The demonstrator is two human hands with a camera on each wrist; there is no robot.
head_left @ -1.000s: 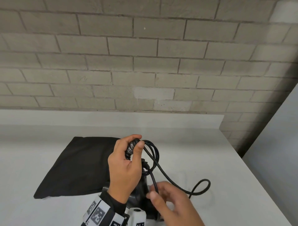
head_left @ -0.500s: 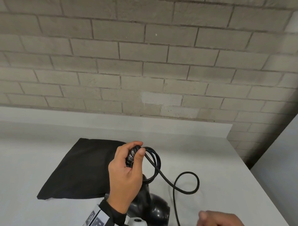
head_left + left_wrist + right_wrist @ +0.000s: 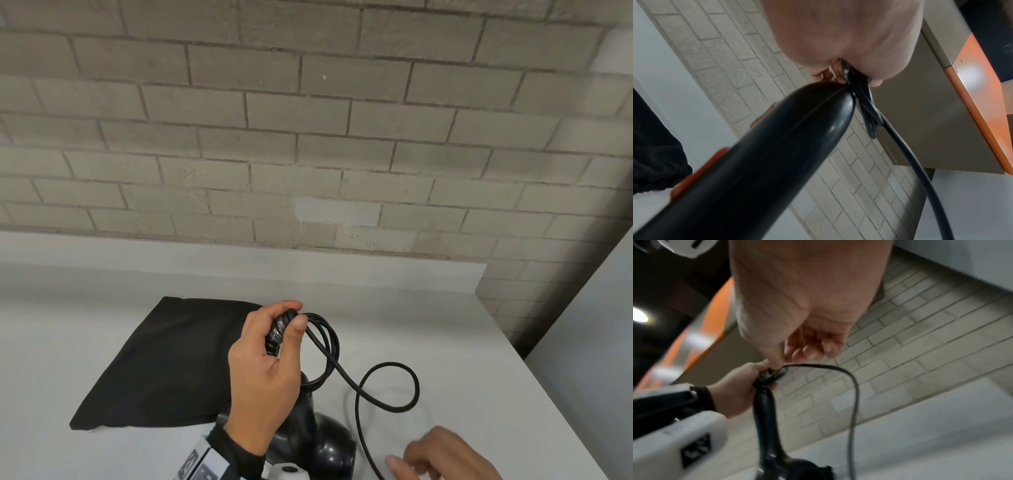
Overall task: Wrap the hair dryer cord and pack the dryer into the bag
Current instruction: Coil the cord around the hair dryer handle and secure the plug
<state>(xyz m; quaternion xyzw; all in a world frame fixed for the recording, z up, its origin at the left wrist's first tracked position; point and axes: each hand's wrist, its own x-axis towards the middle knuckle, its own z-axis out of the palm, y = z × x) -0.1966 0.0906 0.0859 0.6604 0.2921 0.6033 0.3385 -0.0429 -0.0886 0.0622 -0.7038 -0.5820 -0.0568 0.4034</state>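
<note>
The hair dryer [image 3: 315, 442] stands low in the middle of the head view, its black body at the bottom edge on the white table [image 3: 479, 342] and its handle rising toward the centre. Left of it, in the lower left of the frame, the black bag [image 3: 164, 363] lies flat on the table, touching the dryer's left side or just beside it; I cannot tell which. The left hand [image 3: 267, 370] is at centre, fingers and thumb curled tight round the top of the handle and the coiled turns of the cord [image 3: 387, 401] gathered there. From that fist a few loops hang to the right, then one loose strand curls into a loop in the lower right of the frame and runs down to the bottom edge. At the lower right corner the right hand [image 3: 445, 459] holds nothing, its fingers loosely curled and slightly apart. A brick wall [image 3: 308, 137] fills the upper frame.
</note>
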